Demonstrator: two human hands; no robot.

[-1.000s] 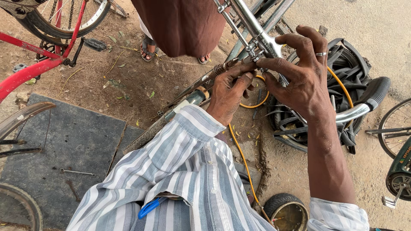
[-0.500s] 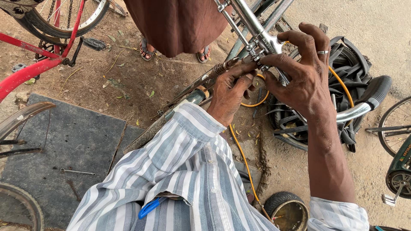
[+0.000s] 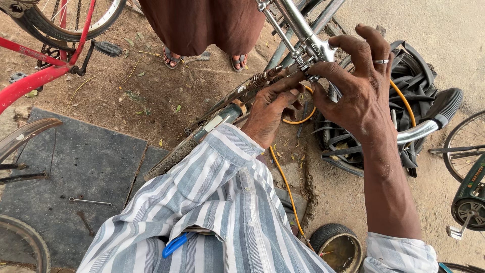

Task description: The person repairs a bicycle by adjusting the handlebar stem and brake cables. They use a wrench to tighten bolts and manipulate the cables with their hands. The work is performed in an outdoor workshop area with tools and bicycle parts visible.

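A chrome bicycle handlebar stem [image 3: 303,35] with a small brake fitting and a spring [image 3: 258,79] runs across the top middle. My left hand [image 3: 270,108] reaches up from a striped sleeve, its fingertips pinching the small metal part just below the stem. My right hand [image 3: 356,86], with a ring on one finger, cups the same fitting from the right, thumb and fingers pressed on it. The chrome handlebar with a black grip [image 3: 439,114] curves out to the right under my right wrist.
A person in a brown garment and sandals [image 3: 202,25] stands just beyond the stem. A red bicycle [image 3: 45,71] is at the upper left. Black tyres and tubes [image 3: 404,91] are heaped at right, with a yellow hose [image 3: 283,177]. A spanner [image 3: 91,201] lies on a dark slab.
Both hands have stayed on the fitting; the fingers have shifted slightly around it, and the right hand's fingers have spread a little wider.
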